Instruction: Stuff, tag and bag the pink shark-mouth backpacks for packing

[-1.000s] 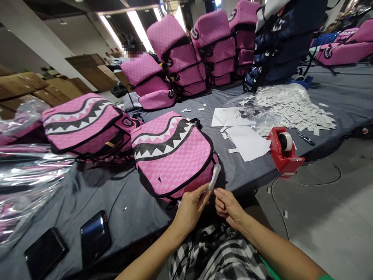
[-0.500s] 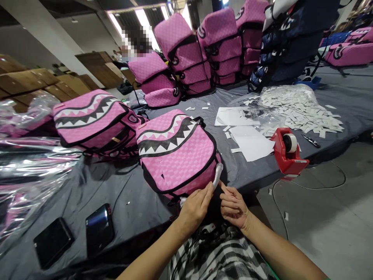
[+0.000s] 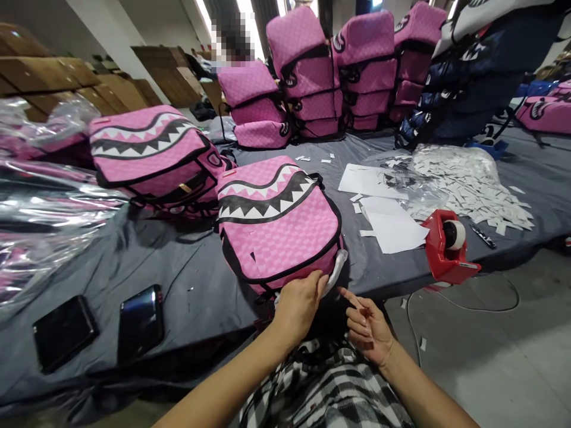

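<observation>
1. My left hand (image 3: pixel 298 309) is nearly closed, fingers bent together on the white-wrapped handle (image 3: pixel 336 267) of a pink backpack (image 3: pixel 276 232); the undersides of the fingers are hidden, so I cannot tell how firm the hold is.
2. My right hand (image 3: pixel 368 330) is half unfurled just beside it, index finger stretched toward the handle and apart from it, the other fingers curled in. I see nothing in it.
3. The backpack lies at the near edge of the counter (image 3: pixel 187 279), right in front of me, with its printed panel facing up.
4. Its handle end points toward me and a little to my right. Its long axis seems to run away from me, leaning left at the far end, though the viewing angle makes that hard to judge.
5. The black-and-white toothed band (image 3: pixel 267 202) crosses the far half of the panel from side to side, rising toward the right.
6. A second pink backpack (image 3: pixel 151 157) lies beyond it to the left, its toothed band facing up too. Whether the two touch, I cannot tell.
7. To my right are white sheets (image 3: pixel 392 226), a red tape dispenser (image 3: pixel 448 255) and a heap of white slips (image 3: pixel 491 196).
</observation>
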Demonstrator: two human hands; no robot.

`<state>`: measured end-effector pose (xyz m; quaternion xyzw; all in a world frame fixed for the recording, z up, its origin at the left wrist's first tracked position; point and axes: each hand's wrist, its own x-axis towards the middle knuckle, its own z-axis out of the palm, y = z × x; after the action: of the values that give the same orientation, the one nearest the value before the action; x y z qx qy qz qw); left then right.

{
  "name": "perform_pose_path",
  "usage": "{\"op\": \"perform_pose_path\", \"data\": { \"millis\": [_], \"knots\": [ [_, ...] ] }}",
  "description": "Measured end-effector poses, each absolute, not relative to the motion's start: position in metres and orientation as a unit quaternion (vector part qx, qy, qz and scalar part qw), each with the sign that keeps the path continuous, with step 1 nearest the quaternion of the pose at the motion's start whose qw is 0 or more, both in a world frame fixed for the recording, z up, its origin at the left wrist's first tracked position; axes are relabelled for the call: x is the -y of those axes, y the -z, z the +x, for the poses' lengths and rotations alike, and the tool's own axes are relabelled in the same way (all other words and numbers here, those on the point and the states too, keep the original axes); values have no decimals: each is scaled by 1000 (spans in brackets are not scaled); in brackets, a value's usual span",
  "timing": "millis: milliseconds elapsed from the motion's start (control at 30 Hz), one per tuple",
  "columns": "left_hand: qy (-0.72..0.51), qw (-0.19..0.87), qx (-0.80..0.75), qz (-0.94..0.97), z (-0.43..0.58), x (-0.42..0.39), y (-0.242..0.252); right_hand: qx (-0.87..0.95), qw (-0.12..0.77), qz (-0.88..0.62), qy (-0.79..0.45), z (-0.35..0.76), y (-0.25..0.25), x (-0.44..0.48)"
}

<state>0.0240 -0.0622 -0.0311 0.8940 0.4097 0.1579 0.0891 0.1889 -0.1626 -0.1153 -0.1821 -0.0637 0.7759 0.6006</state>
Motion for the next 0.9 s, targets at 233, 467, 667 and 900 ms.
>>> {"op": "perform_pose_path", "data": {
  "millis": [233,467,667,900],
  "knots": [
    [-82,13,-312,947,31,62,42,87,617,-244,-743,198,127,167],
    [-159,-70,-233,957,29,60,61,86,636,-314,-700,214,127,170],
    [-34,75,-306,949,33,57,47,197,637,-438,-603,211,102,146],
    [19,139,-381,914,55,55,21,307,646,-544,-439,213,120,91]
  ]
}}
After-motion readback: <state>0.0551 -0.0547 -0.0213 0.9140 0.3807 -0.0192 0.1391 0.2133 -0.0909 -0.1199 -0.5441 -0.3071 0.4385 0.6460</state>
